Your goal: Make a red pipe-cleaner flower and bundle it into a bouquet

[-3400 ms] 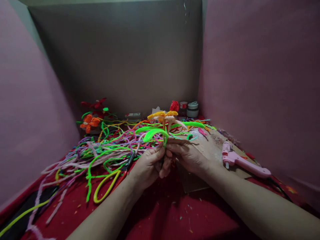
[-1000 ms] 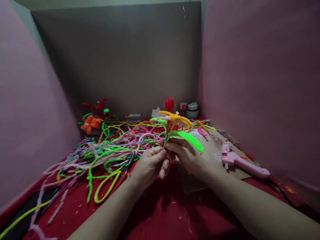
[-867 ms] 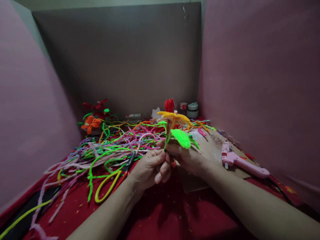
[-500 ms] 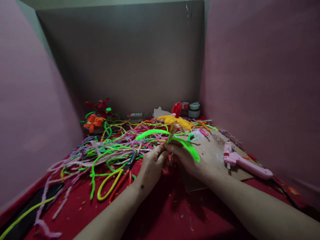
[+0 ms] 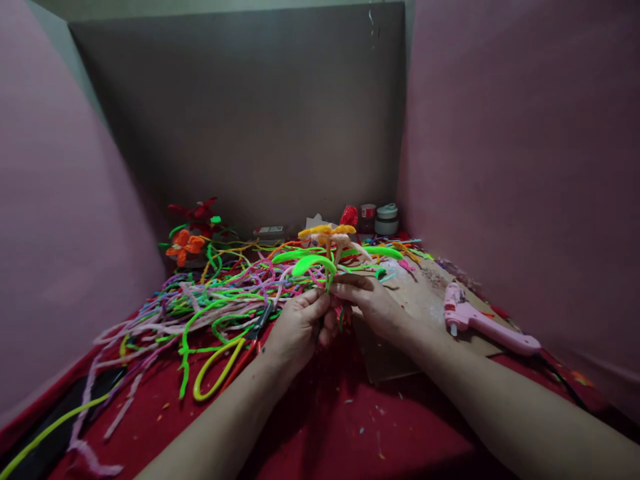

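A pipe-cleaner flower [image 5: 327,232] with yellow-orange and pale pink petals stands upright above my hands. Bright green leaves [image 5: 315,265] curve out from its stem on both sides. Closed round the lower stem is my left hand [image 5: 303,320], thumb and fingertips pinched together. My right hand [image 5: 373,303] meets it there, its fingers pinching the same stem from the right. The fingers hide the point where stem and leaves join. Left of my left hand lie scissors [image 5: 220,373] with yellow and red handles.
Many coloured pipe cleaners [image 5: 225,293] cover the table's left and back. A pink glue gun [image 5: 485,323] rests on cardboard [image 5: 395,353] at right. Orange [image 5: 185,249] and red flowers [image 5: 200,212] stand at back left; jars [image 5: 387,219] stand behind.
The flower has turned in my fingers and shifted slightly left. One green leaf that hung over my right hand now points left, while another extends right.
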Action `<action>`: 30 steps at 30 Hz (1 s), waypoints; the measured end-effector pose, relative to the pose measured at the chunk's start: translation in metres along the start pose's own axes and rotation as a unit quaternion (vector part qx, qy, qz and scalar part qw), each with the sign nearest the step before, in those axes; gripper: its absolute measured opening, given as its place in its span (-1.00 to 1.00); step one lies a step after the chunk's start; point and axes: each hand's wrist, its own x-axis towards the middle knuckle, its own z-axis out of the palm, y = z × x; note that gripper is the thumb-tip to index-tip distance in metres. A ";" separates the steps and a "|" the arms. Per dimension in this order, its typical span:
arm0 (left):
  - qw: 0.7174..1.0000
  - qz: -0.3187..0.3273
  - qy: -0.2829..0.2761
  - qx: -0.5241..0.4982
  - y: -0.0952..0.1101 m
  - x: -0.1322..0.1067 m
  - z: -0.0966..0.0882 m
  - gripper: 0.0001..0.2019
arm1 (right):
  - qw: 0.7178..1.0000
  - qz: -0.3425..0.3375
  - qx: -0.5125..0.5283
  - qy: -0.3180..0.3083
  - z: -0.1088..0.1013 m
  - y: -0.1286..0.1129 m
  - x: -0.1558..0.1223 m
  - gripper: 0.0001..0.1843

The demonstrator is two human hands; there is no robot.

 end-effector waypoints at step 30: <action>0.997 -0.028 -0.045 -0.057 0.001 -0.001 0.003 -0.76 | 0.963 -0.058 -0.262 -0.040 0.007 -0.018 -0.009 -0.60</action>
